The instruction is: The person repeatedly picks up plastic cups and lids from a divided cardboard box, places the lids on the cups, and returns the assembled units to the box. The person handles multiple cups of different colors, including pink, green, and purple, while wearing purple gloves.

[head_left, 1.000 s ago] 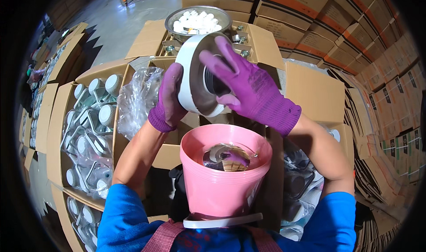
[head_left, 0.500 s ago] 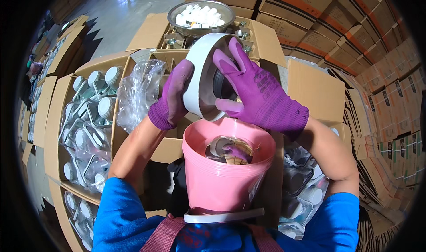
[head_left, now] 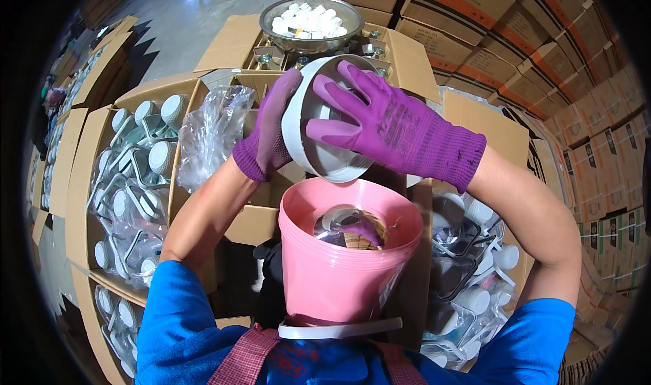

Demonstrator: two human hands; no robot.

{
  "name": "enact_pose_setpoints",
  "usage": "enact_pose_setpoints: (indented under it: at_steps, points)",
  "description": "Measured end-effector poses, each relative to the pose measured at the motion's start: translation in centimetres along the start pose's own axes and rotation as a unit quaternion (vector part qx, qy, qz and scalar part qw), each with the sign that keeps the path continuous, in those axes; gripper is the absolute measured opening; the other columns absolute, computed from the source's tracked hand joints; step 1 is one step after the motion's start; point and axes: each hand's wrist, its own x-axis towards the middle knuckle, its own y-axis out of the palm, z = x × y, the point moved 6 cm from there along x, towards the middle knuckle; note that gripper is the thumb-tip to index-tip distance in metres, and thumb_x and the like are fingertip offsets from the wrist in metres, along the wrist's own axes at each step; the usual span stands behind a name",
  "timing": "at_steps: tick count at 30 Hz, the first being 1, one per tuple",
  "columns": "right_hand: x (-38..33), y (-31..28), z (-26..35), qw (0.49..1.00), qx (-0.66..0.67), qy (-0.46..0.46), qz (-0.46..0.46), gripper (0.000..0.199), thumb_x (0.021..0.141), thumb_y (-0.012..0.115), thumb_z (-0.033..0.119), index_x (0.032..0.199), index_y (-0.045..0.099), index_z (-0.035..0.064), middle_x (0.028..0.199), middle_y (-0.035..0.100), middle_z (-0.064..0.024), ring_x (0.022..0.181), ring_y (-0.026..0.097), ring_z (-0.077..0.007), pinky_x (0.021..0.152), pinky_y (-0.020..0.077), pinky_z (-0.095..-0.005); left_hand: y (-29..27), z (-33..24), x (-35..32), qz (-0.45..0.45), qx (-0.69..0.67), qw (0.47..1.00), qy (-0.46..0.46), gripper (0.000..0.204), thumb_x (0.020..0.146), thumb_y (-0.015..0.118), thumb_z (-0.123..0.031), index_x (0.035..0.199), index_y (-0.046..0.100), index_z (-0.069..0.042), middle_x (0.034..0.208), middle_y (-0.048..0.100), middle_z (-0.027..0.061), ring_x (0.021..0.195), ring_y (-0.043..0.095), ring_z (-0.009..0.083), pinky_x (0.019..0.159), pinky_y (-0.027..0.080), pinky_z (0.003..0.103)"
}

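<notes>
Both my hands wear purple gloves and hold up a round white lid-like piece (head_left: 332, 163) with a deep rim and a grey inside, tilted on its edge. My left hand (head_left: 271, 124) is closed on its left rim. Across the hollow inside and right side lies my right hand (head_left: 393, 124), fingers somewhat apart; its thumb is partly hidden. Just below stands a pink bucket (head_left: 342, 280), its top uncovered, with a pale handle (head_left: 339, 329) hanging at the near side. A shiny, mirror-like rounded piece (head_left: 339, 222) sits inside the bucket.
A metal bowl (head_left: 268, 29) of small white pieces rests on a divided carton at the back. Left and right stand cartons of white-capped jugs (head_left: 161, 158) in plastic. Clear plastic wrap (head_left: 213, 137) lies beside my left arm. Stacked cartons (head_left: 468, 22) line the back right.
My right hand has spread its fingers across the inside of the white piece, hiding the dark round part seen there before. The piece has turned to show more of its hollow side.
</notes>
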Motion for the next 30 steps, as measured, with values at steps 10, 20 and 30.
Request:
enact_pose_setpoints:
  at_steps: [10, 20, 30]
  points:
    - [-6.1, 5.6, -4.9, 0.417, 0.79, 0.357, -0.273, 0.046, 0.098, 0.061, 0.019, 0.14, 0.048, 0.0038, 0.136, 0.057, -0.0139, 0.12, 0.06, -0.0221, 0.101, 0.0506, -0.0402, 5.3, -1.3, -1.5, 0.149, 0.652, 0.58, 0.466, 0.065, 0.083, 0.07, -0.032, 0.145, 0.05, -0.024, 0.155, 0.04, 0.0169, 0.143, 0.037, 0.037, 0.118, 0.026, 0.052]
    - [-8.5, 3.1, -3.7, 0.634, 0.655, 0.279, -0.302, 0.055, 0.106, 0.039, 0.04, 0.146, 0.04, 0.0017, 0.138, 0.055, -0.0169, 0.122, 0.059, -0.0293, 0.101, 0.053, -0.0447, 5.6, -2.9, -3.5, 0.202, 0.762, 0.387, 0.478, 0.06, 0.078, 0.069, -0.019, 0.137, 0.058, -0.024, 0.153, 0.042, 0.0194, 0.149, 0.028, 0.0333, 0.121, 0.018, 0.057]
    - [-9.7, -0.3, -2.6, 0.487, 0.797, 0.281, -0.219, 0.056, 0.1, 0.053, 0.03, 0.147, 0.038, 0.0027, 0.142, 0.051, -0.0189, 0.128, 0.055, -0.0306, 0.105, 0.0505, -0.0466, 3.1, -5.8, -2.6, 0.127, 0.795, 0.406, 0.433, 0.083, 0.072, 0.077, -0.053, 0.141, 0.055, -0.013, 0.156, 0.039, 0.0156, 0.146, 0.03, 0.0415, 0.118, 0.02, 0.057]
